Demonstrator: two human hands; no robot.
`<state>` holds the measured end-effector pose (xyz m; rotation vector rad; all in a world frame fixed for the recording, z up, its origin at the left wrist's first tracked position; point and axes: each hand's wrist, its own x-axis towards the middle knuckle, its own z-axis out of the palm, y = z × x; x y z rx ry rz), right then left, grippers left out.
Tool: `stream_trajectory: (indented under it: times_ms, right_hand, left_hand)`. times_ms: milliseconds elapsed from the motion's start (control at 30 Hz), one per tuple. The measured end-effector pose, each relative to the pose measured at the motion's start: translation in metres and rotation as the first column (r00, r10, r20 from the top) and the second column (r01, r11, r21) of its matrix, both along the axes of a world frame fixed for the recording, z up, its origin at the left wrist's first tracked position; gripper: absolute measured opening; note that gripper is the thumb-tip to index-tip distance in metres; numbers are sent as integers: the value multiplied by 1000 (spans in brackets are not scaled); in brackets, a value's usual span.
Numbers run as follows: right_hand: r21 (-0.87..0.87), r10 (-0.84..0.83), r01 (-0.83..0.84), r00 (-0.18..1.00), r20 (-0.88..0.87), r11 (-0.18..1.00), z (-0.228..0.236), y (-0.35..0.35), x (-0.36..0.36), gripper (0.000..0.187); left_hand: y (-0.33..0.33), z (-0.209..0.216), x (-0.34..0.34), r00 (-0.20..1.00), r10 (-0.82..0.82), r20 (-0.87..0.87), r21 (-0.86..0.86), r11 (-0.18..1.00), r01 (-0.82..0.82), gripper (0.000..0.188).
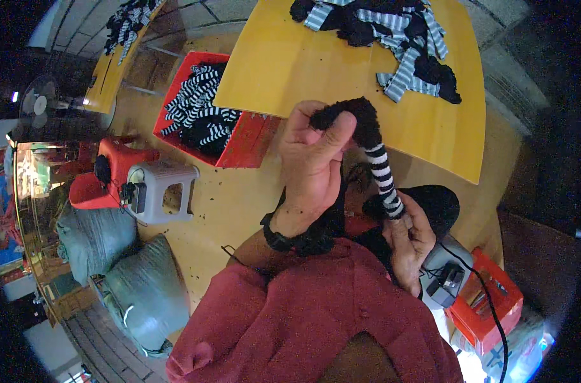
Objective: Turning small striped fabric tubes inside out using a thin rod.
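A knitted, sock-like piece point(381, 172) is stretched between my two hands, with a fuzzy black end at the top and a black-and-white striped tube below. My left hand point(312, 153) is closed, pinching the black end between thumb and fingers. Lower down, my right hand point(410, 239) grips the bottom of the striped tube, whose end is hidden by the fingers. On the yellow table point(284, 70) beyond lies a loose pile of black and grey striped knitted pieces point(399, 41).
A red bin point(249, 143) full of striped knitted pieces stands left of the table. Farther left are a grey plastic stool point(163, 182), a red stool point(115, 166) and stuffed green sacks point(140, 290). At right, a black cable point(494, 313) hangs by a red stool point(494, 300).
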<state>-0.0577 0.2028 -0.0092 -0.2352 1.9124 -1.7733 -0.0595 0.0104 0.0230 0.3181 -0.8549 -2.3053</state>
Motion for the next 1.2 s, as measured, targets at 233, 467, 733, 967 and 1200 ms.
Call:
stream_trajectory:
  times_ms: [233,467,733,967,1200]
  right_hand:
    - [21,16,-12,985,-170,1000,-5,-1,-2,33]
    - [-406,1,124,956,293,905,-7,-7,5,35]
    - [-600,240,77,871,429,796,-12,-7,1,33]
    - [-131,-63,55,996,-56,990,-17,8,0,33]
    - [83,-83,124,922,-378,989,-13,6,-5,38]
  left_hand:
    - [0,-8,3,994,-63,89,-173,982,78,20]
    - [17,-16,3,988,18,152,-135,991,3,26]
    - [17,-12,5,988,-40,152,-182,981,68,25]
    - [0,6,-3,996,74,40,-201,977,-64,27]
    - [8,2,-1,999,-39,-11,-200,979,36,21]
